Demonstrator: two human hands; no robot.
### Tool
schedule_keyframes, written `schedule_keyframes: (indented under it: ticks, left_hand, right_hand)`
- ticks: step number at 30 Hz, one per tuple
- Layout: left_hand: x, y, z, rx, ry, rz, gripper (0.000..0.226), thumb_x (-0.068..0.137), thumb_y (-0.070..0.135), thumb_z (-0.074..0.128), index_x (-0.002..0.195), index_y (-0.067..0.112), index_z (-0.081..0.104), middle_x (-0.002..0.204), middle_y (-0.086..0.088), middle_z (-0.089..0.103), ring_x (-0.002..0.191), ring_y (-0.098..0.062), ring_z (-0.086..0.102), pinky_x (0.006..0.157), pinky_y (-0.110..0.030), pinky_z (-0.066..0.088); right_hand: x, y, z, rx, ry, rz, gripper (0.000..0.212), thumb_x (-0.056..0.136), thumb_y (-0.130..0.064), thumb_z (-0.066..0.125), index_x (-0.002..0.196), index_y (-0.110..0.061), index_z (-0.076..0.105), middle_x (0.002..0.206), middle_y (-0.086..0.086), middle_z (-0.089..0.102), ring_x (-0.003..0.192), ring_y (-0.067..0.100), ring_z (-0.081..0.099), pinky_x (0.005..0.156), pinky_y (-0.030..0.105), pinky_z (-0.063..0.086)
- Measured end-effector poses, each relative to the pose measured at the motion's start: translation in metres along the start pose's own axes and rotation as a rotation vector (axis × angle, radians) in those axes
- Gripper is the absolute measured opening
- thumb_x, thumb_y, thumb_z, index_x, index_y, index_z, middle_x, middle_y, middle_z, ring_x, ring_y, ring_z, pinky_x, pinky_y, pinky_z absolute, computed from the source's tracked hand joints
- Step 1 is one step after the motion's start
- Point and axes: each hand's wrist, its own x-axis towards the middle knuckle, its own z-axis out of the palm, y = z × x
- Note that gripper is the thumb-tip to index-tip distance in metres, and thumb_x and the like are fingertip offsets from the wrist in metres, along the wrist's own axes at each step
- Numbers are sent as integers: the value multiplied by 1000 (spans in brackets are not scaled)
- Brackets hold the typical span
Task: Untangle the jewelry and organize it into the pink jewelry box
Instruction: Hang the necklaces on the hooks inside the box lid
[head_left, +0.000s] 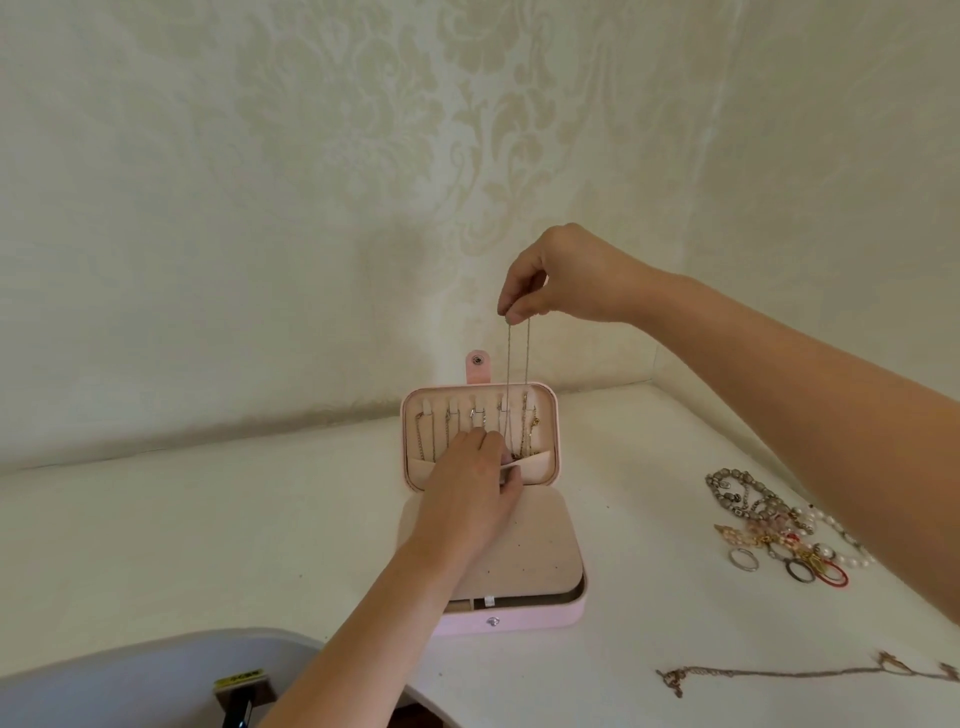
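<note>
- Lowering the thin silver chain necklace (508, 358) into the lid looks to be the step in hand. The right hand (556, 275) pinches the chain's top between thumb and fingertips, high above the open pink jewelry box (530, 618). The doubled chain hangs straight down in front of the upright lid (555, 431).
- The left hand (467, 483) sits at the lid's lower part, fingers curled over the lip of the beige elastic pocket (535, 465), seemingly drawing it open.
- To do this well, hold the pocket mouth wide and bring the chain down slowly so it does not swing.
- Let the bottom loop slip into the pocket first, clear of the chains already hanging there.
- Only then catch the top on a free hook in the row of small hooks (475, 410).
- Hidden: the chain's lower end is lost among the other chains and behind the left fingers, so I cannot tell whether it has entered the pocket.
- Which hook is free is too small to make out, and the clasp is buried in the right-hand pinch.
- A beige flat panel (530, 540) covers the box's base, so its compartments barely show.
- On the white bench (208, 519), the right forearm partly covers a tangled heap of beaded bracelets, pearls and rings (779, 530).
- A long thin chain (779, 673) near the front runs off the right edge.
</note>
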Motion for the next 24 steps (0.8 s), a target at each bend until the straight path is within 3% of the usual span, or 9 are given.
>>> schedule_keyframes:
  ticks: [5, 12, 15, 20, 24]
  left_hand:
    - [0, -1, -1, -4, -16, -9, 11, 86, 20, 56, 89, 10, 58, 90, -3, 57, 86, -18, 50, 69, -29, 43]
    - [1, 1, -1, -5, 14, 5, 9, 81, 15, 62, 82, 7, 59, 83, -7, 58, 79, -22, 54, 62, -33, 45]
    - [1, 1, -1, 4, 19, 8, 10, 81, 16, 62, 82, 7, 58, 83, -7, 58, 80, -22, 53, 63, -32, 44]
    - [1, 2, -2, 10, 15, 17, 11, 82, 17, 61, 84, 7, 59, 84, -8, 58, 81, -23, 53, 66, -34, 46]
    - [2, 2, -1, 25, 21, 22, 10, 78, 14, 65, 79, 7, 58, 78, -8, 58, 74, -24, 54, 61, -35, 47]
  right_hand:
    - [-9, 7, 19, 23, -3, -12, 10, 71, -9, 79, 79, -10, 73, 74, 2, 72, 64, 4, 63, 64, 16, 49]
    - [-26, 22, 48, 17, 1, -8, 10, 74, -9, 77, 83, -9, 73, 75, 0, 70, 62, 2, 59, 62, 11, 46]
    - [-35, 31, 60, -76, 15, -15, 10, 77, -9, 73, 87, -10, 73, 78, 1, 69, 65, 3, 57, 68, 20, 50]
    - [-44, 39, 78, -120, 145, 70, 7, 79, -8, 69, 86, -9, 68, 80, 5, 69, 75, 18, 62, 71, 31, 50]
    - [-43, 37, 89, -223, 135, 42, 13, 85, -10, 62, 94, -7, 70, 90, 7, 69, 84, 23, 63, 75, 34, 48]
